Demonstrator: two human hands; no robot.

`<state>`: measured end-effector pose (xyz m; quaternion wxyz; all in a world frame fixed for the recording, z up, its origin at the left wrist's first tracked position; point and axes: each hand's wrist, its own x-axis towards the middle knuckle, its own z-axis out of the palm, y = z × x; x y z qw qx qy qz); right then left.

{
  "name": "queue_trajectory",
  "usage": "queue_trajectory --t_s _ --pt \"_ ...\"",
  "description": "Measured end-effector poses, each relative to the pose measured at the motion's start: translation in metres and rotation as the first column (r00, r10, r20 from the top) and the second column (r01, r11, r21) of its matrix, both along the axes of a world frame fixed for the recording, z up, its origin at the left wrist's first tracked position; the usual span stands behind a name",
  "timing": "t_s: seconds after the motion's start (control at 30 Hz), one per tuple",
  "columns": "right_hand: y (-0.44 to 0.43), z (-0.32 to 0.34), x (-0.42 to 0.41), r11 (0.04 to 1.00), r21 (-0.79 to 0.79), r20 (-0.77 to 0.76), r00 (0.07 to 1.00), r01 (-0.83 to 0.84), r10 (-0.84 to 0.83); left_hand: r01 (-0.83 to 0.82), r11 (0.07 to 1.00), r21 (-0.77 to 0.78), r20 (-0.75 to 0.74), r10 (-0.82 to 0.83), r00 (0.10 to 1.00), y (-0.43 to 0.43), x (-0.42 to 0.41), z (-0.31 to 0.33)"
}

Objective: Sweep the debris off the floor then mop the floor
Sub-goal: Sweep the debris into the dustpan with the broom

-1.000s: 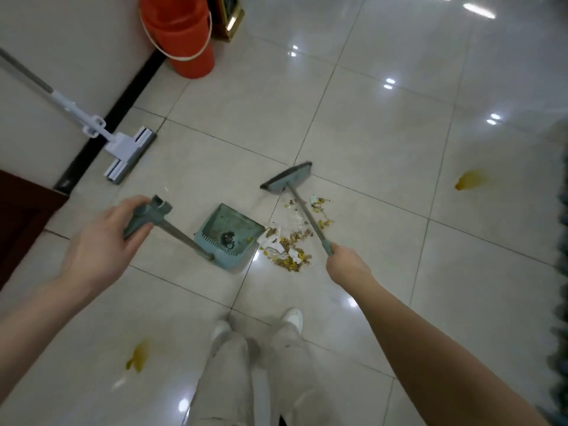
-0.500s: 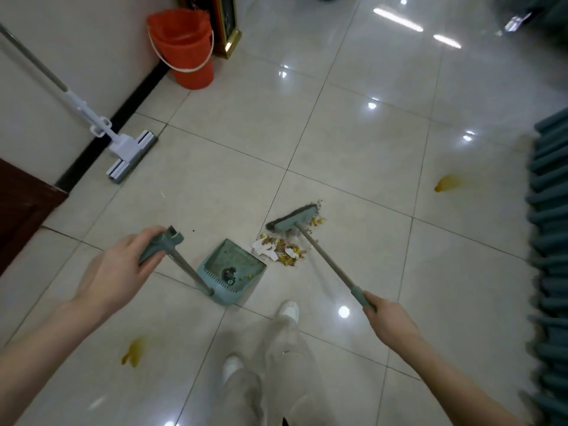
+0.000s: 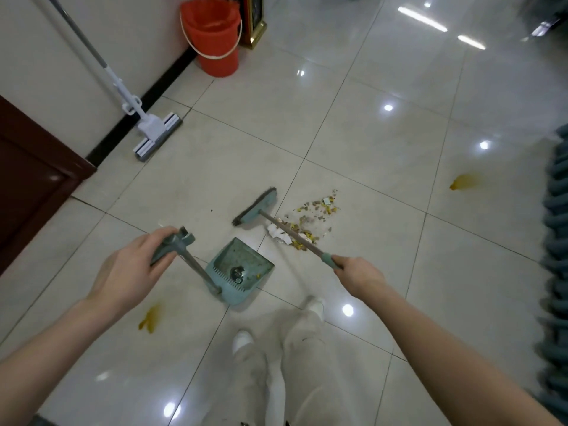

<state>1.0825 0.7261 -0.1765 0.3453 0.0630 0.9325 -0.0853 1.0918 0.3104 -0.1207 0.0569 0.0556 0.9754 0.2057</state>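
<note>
My left hand (image 3: pixel 132 269) grips the top of the teal dustpan's long handle. The dustpan (image 3: pixel 242 269) rests on the tiled floor in front of my feet, with a little dirt inside. My right hand (image 3: pixel 358 273) holds the end of a teal broom; its brush head (image 3: pixel 256 207) sits beyond the dustpan, to the left of the debris. The debris (image 3: pixel 307 219), yellow and brown crumbs with white paper scraps, lies scattered to the right of the brush head, partly under the broom stick. A white mop (image 3: pixel 153 130) leans on the left wall.
An orange bucket (image 3: pixel 213 32) stands by the wall at the back. Yellow stains mark the floor at left front (image 3: pixel 149 318) and at far right (image 3: pixel 464 181). A dark wooden door or cabinet (image 3: pixel 27 167) is at left, a teal ribbed object (image 3: pixel 556 226) at the right edge.
The brush head has swung from behind the debris to its left side, beyond the dustpan. Some crumbs now trail further right. The dustpan stays by my feet.
</note>
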Motion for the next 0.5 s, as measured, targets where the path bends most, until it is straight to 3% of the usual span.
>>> queue_trajectory --t_s 0.3,0.5 --pt "0.086 0.001 -0.015 0.940 0.193 0.122 0.957 -0.283 0.263 0.012 0.999 -0.046 0.026 -0.011 1.000 0.031 0.006 0.000" --pt "0.186 0.023 -0.020 0.889 0.294 0.177 0.934 -0.352 0.311 0.053 0.993 -0.101 0.053 -0.047 0.997 0.076 -0.020 -0.009"
